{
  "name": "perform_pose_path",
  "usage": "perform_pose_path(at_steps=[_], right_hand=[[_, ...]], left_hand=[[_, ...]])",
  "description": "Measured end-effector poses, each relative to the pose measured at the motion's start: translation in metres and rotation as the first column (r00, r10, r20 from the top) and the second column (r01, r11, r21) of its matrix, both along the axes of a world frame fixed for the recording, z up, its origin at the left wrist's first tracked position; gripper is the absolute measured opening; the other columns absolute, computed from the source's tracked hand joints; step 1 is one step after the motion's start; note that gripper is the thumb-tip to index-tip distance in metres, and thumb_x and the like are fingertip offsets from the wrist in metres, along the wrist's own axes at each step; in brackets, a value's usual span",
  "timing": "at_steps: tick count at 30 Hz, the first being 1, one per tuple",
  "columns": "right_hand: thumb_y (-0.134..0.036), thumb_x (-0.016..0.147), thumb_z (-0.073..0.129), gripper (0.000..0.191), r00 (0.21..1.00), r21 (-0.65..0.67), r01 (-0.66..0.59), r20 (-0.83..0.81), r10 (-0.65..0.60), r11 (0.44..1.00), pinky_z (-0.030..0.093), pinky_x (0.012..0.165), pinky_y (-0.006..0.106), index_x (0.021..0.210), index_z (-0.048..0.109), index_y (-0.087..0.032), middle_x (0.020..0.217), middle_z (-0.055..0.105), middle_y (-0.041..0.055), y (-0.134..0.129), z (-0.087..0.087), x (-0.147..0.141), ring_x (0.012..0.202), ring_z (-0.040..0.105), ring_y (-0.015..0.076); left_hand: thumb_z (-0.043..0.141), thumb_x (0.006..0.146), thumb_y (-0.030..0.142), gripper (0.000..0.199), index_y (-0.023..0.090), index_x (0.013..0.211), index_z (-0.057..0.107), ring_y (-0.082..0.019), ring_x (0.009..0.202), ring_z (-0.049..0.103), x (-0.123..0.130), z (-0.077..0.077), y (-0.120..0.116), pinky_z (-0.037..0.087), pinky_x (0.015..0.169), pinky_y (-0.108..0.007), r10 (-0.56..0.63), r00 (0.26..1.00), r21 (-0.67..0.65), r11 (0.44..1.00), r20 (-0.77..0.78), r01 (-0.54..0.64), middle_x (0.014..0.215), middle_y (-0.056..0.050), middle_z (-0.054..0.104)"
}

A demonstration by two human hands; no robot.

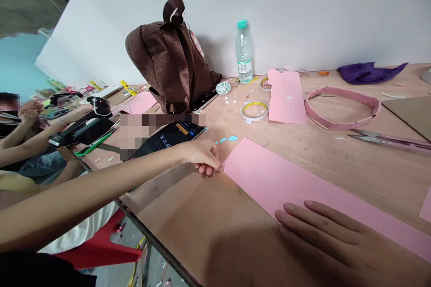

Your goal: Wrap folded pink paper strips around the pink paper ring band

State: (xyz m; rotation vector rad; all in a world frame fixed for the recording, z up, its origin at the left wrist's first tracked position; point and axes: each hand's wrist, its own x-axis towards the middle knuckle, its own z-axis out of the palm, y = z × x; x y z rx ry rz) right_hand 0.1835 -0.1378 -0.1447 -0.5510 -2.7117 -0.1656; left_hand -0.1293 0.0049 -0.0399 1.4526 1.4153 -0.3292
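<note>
A long pink paper strip (289,184) lies diagonally across the wooden tabletop (188,206). My right hand (323,242) rests flat on it, fingers slightly apart. My left hand (204,157) is at the strip's near end, its curled fingertips touching the end edge; I cannot tell whether they pinch it. A phone (170,141) showing a timer lies just beyond my left wrist, partly blurred out. Pink-handled scissors (380,139) lie to the far right, beyond the strip. Small blue paper scraps (227,139) sit just above my left hand.
Beyond the strip are a pink paper band loop (340,92), a pink sheet (286,96), a tape roll (255,103), a water bottle (244,47) and a brown backpack (171,63). A co-worker's arms (27,139) are at far left. The table edge drops off at lower left.
</note>
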Motion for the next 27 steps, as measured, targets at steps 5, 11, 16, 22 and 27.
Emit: perform_pose_path(at_steps=[5,11,16,22,27], right_hand=[[-0.030,0.088,0.051,0.065,0.998,-0.071,-0.019,-0.056,0.015,0.997,0.042,0.107,0.027,0.148,0.034,-0.015,0.149,0.034,0.0029,-0.002,-0.002,0.002,0.130,0.043,0.0188],[-0.036,0.090,0.051,0.067,1.000,-0.020,-0.018,-0.023,0.018,1.000,0.047,0.102,0.029,0.150,0.030,-0.014,0.149,0.033,0.0027,0.005,0.003,0.001,0.130,0.044,0.0199],[-0.051,0.092,0.044,0.065,0.998,0.060,0.058,-0.010,-0.057,0.997,0.056,0.084,0.036,0.145,0.037,-0.014,0.146,0.038,0.0035,0.017,0.015,-0.006,0.120,0.054,0.0217],[-0.052,0.088,0.055,0.058,0.956,-0.012,0.275,-0.101,-0.275,0.961,0.053,0.076,0.044,0.128,0.050,-0.011,0.124,0.059,0.0151,0.025,0.036,-0.019,0.104,0.059,0.0312],[-0.025,0.096,0.047,0.013,0.948,-0.332,0.297,-0.007,-0.318,0.895,0.049,0.074,0.038,0.093,0.057,-0.017,0.095,0.060,0.0066,0.068,0.052,-0.055,0.084,0.055,0.0219]], left_hand=[[0.071,0.061,0.035,0.025,0.013,0.052,0.063,-0.006,0.035,0.046,-0.006,-0.006,0.003,0.030,0.032,-0.014,-0.027,1.000,0.019,0.999,0.005,0.027,0.048,-0.002,0.064],[0.067,0.065,0.031,0.021,0.012,0.055,0.064,-0.009,0.039,0.052,-0.023,0.006,0.016,0.036,0.037,-0.017,-0.138,0.990,0.210,0.969,0.022,0.130,0.048,-0.003,0.063],[0.041,0.091,0.030,0.027,0.013,0.095,0.063,-0.016,0.080,0.063,0.030,0.001,0.024,0.051,0.071,-0.027,-0.299,0.946,0.709,0.694,0.126,0.125,0.091,-0.008,0.069],[0.042,0.094,0.027,0.025,0.015,0.107,0.060,-0.024,0.114,0.052,0.105,-0.052,0.034,0.039,0.102,-0.039,-0.578,0.816,0.907,0.340,-0.007,0.249,0.115,-0.013,0.060],[0.035,0.097,0.031,0.045,0.007,0.134,0.044,-0.029,0.140,0.029,0.098,-0.065,0.058,0.022,0.115,-0.045,-0.645,0.751,0.905,0.223,-0.141,0.362,0.144,-0.021,0.041]])
